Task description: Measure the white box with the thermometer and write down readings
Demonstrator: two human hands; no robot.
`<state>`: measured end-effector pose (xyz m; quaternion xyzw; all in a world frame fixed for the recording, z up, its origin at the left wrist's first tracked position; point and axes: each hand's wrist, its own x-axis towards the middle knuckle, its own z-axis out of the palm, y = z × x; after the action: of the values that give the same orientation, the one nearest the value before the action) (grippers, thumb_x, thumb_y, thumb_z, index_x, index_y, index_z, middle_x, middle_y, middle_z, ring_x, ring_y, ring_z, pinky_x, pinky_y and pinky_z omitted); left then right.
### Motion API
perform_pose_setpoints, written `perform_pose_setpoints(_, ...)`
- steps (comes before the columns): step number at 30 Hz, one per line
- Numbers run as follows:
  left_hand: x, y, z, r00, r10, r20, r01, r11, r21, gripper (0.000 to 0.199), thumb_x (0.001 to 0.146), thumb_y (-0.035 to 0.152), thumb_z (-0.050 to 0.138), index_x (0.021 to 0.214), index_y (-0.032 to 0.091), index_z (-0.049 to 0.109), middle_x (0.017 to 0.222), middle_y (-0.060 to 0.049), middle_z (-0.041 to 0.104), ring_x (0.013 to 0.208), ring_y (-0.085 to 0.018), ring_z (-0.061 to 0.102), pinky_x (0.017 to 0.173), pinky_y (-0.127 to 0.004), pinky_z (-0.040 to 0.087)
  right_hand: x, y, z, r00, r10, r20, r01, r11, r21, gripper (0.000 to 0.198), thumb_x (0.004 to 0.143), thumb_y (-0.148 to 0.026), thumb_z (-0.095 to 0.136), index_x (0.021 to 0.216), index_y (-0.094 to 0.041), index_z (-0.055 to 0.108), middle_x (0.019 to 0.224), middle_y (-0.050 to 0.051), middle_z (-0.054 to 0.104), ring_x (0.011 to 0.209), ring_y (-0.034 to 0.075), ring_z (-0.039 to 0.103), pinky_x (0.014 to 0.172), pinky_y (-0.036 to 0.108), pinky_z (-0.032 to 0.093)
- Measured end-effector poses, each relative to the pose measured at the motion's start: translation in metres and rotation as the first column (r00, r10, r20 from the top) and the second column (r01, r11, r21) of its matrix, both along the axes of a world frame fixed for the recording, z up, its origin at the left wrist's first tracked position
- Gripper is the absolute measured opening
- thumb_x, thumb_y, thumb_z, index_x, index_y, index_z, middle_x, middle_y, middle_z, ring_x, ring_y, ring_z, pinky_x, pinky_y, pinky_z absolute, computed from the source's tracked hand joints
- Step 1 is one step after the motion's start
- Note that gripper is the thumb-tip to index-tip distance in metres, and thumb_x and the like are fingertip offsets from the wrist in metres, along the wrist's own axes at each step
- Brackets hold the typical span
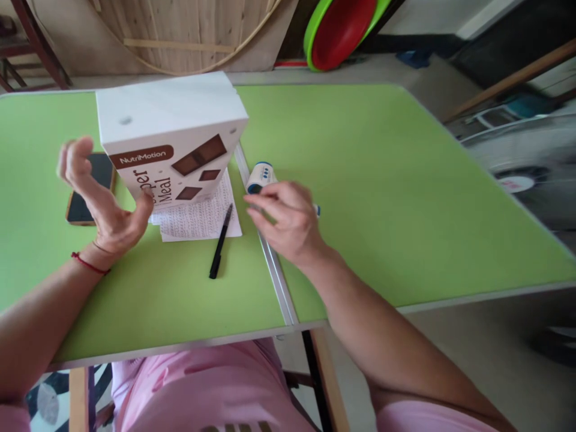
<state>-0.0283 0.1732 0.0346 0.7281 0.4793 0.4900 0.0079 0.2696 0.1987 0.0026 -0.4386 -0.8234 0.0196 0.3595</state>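
A white NutriMotion meal box [177, 108] stands on the table with brown bar pictures on its front. My left hand [105, 204] is at its left front corner, fingers spread and curved, the thumb overlapping the box face; whether it touches cannot be made out. My right hand [288, 222] hovers with bent fingers, a gap between their tips. Partly hidden behind it is a white and blue handheld device [261, 175], perhaps an infrared thermometer. Under and before the box are handwritten paper sheets [198, 223]. A black pen [220, 243] lies across their right edge.
A dark phone [85, 204] lies behind my left hand. A metal strip [276, 273] crosses the green table [382, 180]. Beyond the table are a round wooden board [180, 27] and red and green basins [342, 30]. A fan [517, 174] stands at the right.
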Motion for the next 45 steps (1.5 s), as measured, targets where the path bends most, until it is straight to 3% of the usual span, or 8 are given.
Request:
perform_pose_setpoints(3, 0.010, -0.015, 0.006, 0.959, 0.195, -0.207, -0.103, 0.917, 0.386, 0.046, 0.083, 0.045, 0.066, 0.121, 0.032, 0.044, 0.110, -0.008, 0.046, 0.108, -0.033, 0.050, 0.092, -0.061, 0.042, -0.017, -0.013, 0.002, 0.977, 0.185, 0.107, -0.177, 0.981, -0.076, 0.024, 0.094, -0.019, 0.048, 0.098, -0.027, 0.070, 0.081, 0.004, 0.055, 0.078, 0.019, 0.049, 0.075, 0.040, 0.043)
perform_pose_setpoints(8, 0.025, -0.018, 0.000, 0.815, -0.306, -0.492, 0.347, 0.938, -0.009, 0.025, 0.089, 0.027, 0.062, 0.112, 0.036, 0.057, 0.104, -0.004, 0.061, 0.095, -0.026, 0.060, 0.081, -0.046, 0.048, -0.015, -0.018, 0.008, 0.907, 0.277, 0.316, -0.275, 0.960, -0.053, 0.029, 0.098, -0.017, 0.041, 0.097, -0.025, 0.068, 0.081, 0.004, 0.056, 0.078, 0.019, 0.047, 0.074, 0.036, 0.040)
perform_pose_setpoints(11, 0.030, -0.013, -0.008, 0.716, -0.430, -0.550, 0.398, 0.899, -0.183, 0.016, 0.096, 0.025, 0.050, 0.107, 0.027, 0.062, 0.104, -0.007, 0.064, 0.089, -0.023, 0.061, 0.076, -0.039, 0.050, -0.007, -0.013, 0.010, 0.910, 0.289, 0.297, -0.289, 0.956, -0.044, 0.025, 0.098, -0.017, 0.043, 0.094, -0.024, 0.066, 0.082, 0.004, 0.059, 0.081, 0.019, 0.051, 0.077, 0.037, 0.042)
perform_pose_setpoints(17, 0.033, -0.012, -0.012, 0.564, -0.422, -0.710, 0.379, 0.896, -0.231, 0.033, 0.098, 0.015, 0.030, 0.098, 0.019, 0.063, 0.085, -0.009, 0.063, 0.066, -0.019, 0.055, 0.058, -0.032, 0.047, -0.005, -0.017, 0.014, 0.913, 0.211, -0.350, -0.252, 0.965, -0.077, 0.008, 0.088, -0.031, 0.059, 0.088, -0.025, 0.055, 0.081, 0.001, 0.061, 0.073, 0.017, 0.058, 0.070, 0.036, 0.048)
perform_pose_setpoints(21, 0.039, -0.014, -0.012, 0.553, -0.377, -0.744, 0.367, 0.911, -0.188, 0.033, 0.096, 0.011, 0.030, 0.094, 0.017, 0.062, 0.080, -0.008, 0.061, 0.060, -0.017, 0.053, 0.052, -0.029, 0.043, -0.022, -0.035, 0.021, 0.762, 0.123, -0.636, -0.368, 0.890, -0.269, 0.005, 0.087, -0.028, 0.056, 0.087, -0.023, 0.055, 0.073, -0.001, 0.062, 0.063, 0.013, 0.059, 0.061, 0.031, 0.049)
perform_pose_setpoints(25, 0.045, -0.015, -0.014, 0.551, -0.331, -0.766, 0.363, 0.922, -0.137, 0.027, 0.097, 0.011, 0.033, 0.100, 0.014, 0.060, 0.079, -0.007, 0.059, 0.062, -0.018, 0.053, 0.052, -0.028, 0.044, -0.034, -0.042, 0.018, 0.793, 0.052, -0.607, -0.383, 0.818, -0.430, 0.003, 0.080, -0.022, 0.058, 0.082, -0.020, 0.057, 0.066, -0.003, 0.060, 0.056, 0.011, 0.056, 0.053, 0.026, 0.046)
perform_pose_setpoints(35, 0.042, -0.018, -0.012, 0.534, -0.342, -0.773, 0.288, 0.934, -0.214, 0.029, 0.099, 0.016, 0.036, 0.115, 0.018, 0.060, 0.084, -0.006, 0.057, 0.071, -0.016, 0.055, 0.057, -0.023, 0.047, -0.037, -0.033, 0.005, 0.879, 0.130, -0.458, -0.269, 0.929, -0.253, 0.019, 0.080, -0.019, 0.060, 0.065, -0.021, 0.047, 0.053, -0.007, 0.048, 0.047, 0.007, 0.041, 0.046, 0.021, 0.034)
perform_pose_setpoints(45, 0.046, -0.018, -0.011, 0.537, -0.341, -0.771, 0.258, 0.937, -0.235, 0.029, 0.098, 0.015, 0.037, 0.112, 0.020, 0.062, 0.085, -0.006, 0.057, 0.070, -0.018, 0.055, 0.055, -0.025, 0.045, -0.036, -0.034, 0.002, 0.920, 0.133, -0.368, -0.233, 0.942, -0.241, 0.019, 0.084, -0.023, 0.057, 0.067, -0.022, 0.047, 0.054, -0.006, 0.050, 0.048, 0.008, 0.042, 0.047, 0.023, 0.034)
